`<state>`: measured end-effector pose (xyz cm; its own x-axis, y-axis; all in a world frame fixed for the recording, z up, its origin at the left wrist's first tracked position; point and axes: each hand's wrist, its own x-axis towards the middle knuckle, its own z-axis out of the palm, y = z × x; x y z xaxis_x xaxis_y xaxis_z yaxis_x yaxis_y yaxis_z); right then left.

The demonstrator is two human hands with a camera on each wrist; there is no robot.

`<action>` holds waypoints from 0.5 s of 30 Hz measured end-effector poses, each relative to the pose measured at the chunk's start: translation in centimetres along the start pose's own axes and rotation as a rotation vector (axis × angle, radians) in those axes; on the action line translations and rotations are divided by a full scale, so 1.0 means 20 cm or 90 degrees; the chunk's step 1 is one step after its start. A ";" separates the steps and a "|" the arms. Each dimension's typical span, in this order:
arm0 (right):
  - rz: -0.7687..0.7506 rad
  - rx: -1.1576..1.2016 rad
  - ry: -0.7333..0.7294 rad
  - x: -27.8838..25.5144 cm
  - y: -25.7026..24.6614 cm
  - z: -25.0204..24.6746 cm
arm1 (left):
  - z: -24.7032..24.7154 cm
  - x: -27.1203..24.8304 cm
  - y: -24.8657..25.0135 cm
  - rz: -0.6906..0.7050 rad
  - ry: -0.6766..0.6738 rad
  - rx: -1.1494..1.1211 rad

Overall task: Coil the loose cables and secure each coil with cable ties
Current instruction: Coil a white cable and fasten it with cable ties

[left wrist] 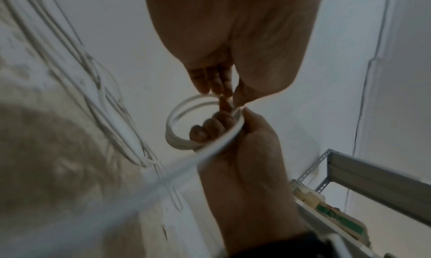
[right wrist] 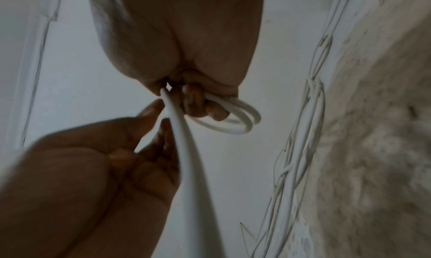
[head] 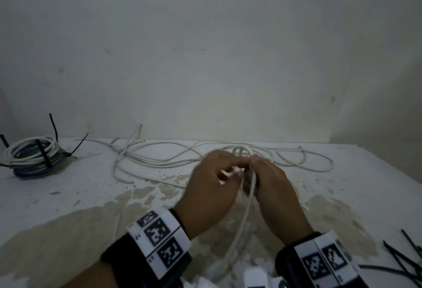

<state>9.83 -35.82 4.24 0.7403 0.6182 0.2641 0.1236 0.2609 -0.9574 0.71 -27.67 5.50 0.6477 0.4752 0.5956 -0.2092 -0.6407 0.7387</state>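
My right hand (head: 271, 187) held a small coil (left wrist: 184, 121) of white cable (head: 245, 214), its grip closed on the loops: in the left wrist view the fingers (left wrist: 210, 125) curled through the ring, and in the right wrist view two loops (right wrist: 235, 116) stuck out beyond the curled fingertips. The coil sat above the table (head: 75, 187), between both hands, its top just visible over my knuckles in the head view.

My left hand (head: 212, 187) was directly beside the right, fingertips meeting it at the coil. Its thumb and fingers (right wrist: 161, 132) lay against the free run of cable just below the coil; a full pinch could not be confirmed because of blur. That run dropped from the coil toward me between the wrists.

The remaining cable lay in loose tangled loops (head: 159, 159) on the table beyond the hands, reaching to the wall.

A finished bundle (head: 34, 157), bound with black ties, stood at the far left of the table, well apart from the hands. Loose black ties (head: 404, 255) lay at the near right edge, near my right wrist.
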 end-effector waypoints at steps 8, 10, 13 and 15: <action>0.068 0.205 -0.214 0.06 -0.16 0.03 | -0.24 0.15 -0.08 -0.210 -0.078 -0.220; 0.055 0.188 -0.217 0.10 -0.17 0.04 | -0.29 0.14 -0.08 -0.247 -0.062 -0.335; 0.004 0.095 -0.165 0.15 -0.17 0.09 | -0.34 0.12 -0.08 -0.266 -0.080 -0.470; -0.043 0.016 -0.152 0.16 -0.18 0.14 | -0.39 0.11 -0.07 -0.284 -0.108 -0.520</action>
<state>9.98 -32.68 8.81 0.5533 0.7556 0.3505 0.1485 0.3245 -0.9341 -3.29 -21.05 8.28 0.8759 0.4397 0.1985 -0.3233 0.2296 0.9180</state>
